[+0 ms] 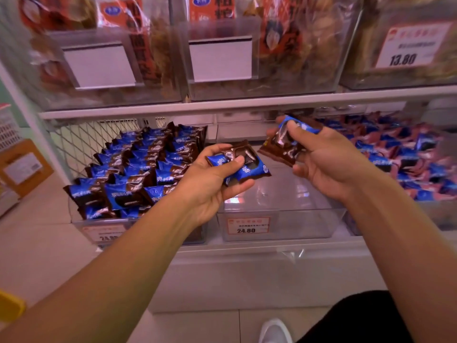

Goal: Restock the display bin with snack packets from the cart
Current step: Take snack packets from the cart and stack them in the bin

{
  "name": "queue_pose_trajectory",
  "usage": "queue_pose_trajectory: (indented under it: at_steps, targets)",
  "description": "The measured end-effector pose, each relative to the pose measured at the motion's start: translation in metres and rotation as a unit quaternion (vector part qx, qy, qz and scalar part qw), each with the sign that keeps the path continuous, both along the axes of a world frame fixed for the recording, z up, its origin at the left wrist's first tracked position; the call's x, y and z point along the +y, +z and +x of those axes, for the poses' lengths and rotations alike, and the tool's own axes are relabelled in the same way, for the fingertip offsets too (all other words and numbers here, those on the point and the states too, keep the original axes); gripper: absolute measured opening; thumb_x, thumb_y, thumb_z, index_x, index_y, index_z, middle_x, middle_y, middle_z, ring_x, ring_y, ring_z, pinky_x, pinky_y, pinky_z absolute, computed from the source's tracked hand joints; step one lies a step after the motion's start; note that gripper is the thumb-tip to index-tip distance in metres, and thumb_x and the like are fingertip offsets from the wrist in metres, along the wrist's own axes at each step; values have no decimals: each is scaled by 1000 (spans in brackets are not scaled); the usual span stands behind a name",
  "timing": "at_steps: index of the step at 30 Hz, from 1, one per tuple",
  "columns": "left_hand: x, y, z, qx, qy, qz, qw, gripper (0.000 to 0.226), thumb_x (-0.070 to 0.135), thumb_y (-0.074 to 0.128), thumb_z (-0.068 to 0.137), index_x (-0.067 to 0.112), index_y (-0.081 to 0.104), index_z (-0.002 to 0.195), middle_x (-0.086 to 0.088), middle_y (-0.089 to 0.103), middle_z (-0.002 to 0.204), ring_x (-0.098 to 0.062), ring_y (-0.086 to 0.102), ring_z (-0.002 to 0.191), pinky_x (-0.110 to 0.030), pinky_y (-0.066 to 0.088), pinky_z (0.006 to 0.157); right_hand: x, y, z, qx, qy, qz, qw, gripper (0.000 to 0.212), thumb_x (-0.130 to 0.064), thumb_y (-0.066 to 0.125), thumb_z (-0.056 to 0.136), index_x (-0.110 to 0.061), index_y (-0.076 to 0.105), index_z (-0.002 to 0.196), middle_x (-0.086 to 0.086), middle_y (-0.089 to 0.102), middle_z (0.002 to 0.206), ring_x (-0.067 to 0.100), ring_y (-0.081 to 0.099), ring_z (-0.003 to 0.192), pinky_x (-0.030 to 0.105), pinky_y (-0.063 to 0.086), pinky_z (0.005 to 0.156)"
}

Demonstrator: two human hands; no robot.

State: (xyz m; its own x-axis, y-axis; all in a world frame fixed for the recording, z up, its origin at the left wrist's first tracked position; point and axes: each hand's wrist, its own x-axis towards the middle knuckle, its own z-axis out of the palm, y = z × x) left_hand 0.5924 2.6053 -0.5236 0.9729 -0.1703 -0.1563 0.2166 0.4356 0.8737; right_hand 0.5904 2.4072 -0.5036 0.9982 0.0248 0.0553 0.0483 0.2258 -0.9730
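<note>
Step in hand: loading the clear middle bin [277, 219]. Left hand [210, 184] gripping blue packets [243, 167], right hand [326, 162] gripping a packet [289, 142], both above it. Next, probably: lowering, letting go against the bin's back wall.

The red-bordered paper price tag [248, 226] on the clear plastic middle bin [279, 219] reads 24.80. The matching tag [106, 233] on the left bin shows 24.8 (partly hidden). The upper-right red-and-white price label [410, 47] reads 13.80; its smaller print is illegible.
</note>
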Motion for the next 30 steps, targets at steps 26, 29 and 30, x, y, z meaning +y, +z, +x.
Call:
queue_pose_trajectory:
  at_steps: [26, 29, 30]
  targets:
    - [-4, -9, 5, -91, -87, 2, 992, 36, 21, 70, 80, 24, 69, 116, -12, 72, 116, -32, 71, 103, -42, 59, 76, 3, -8, -1, -44, 132, -128, 982, 39, -5, 65, 93, -19, 62, 129, 6, 72, 107, 19, 72, 84, 28, 61, 65]
    - [-16, -9, 5, -71, -59, -13, 996, 27, 18, 74, 75, 21, 75, 102, -13, 75, 106, -28, 73, 96, -39, 61, 71, 10, -8, 2, 47, 121, -51, 990, 25, -23, 58, 100, -5, 67, 115, 12, 67, 88, 12, 60, 61, 20, 54, 49]
    - [-20, -9, 6, -57, -41, -24, 997, 19, 12, 74, 77, 19, 75, 95, -13, 76, 101, -27, 74, 91, -36, 61, 67, 10, -7, 5, 83, 95, -6, 992, 25, -25, 57, 101, -4, 65, 113, 12, 64, 85, 10, 55, 57, 17, 51, 45]
